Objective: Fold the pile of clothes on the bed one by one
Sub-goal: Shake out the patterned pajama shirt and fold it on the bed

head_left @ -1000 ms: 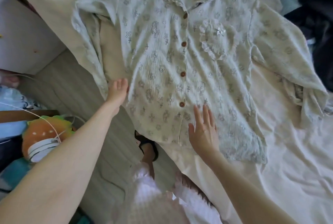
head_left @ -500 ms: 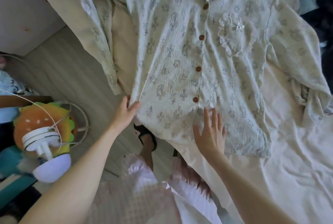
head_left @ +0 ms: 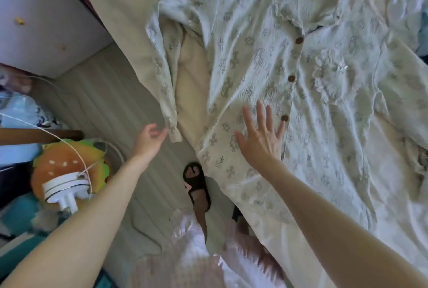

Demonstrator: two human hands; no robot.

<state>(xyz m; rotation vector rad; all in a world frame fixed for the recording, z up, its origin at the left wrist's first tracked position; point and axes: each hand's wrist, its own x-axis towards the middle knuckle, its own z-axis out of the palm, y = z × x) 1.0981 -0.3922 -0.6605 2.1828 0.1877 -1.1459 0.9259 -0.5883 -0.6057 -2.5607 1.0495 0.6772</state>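
Since the earlier frame, left hand (head_left: 150, 136) has shifted from the shirt hem to the cuff of the hanging sleeve (head_left: 165, 93); its fingers are loosely curled just beside the cuff, and whether they touch it cannot be told. Right hand (head_left: 260, 139) lies flat with fingers spread, released, pressing the pyjama shirt (head_left: 254, 61) near the lowest brown button (head_left: 284, 117). Shirt material: crinkled pale green cotton, small printed figures, ruffled chest pocket (head_left: 333, 74). It lies front-up and spread on the cream bed sheet (head_left: 393, 218), its sleeve draped over the bed edge.
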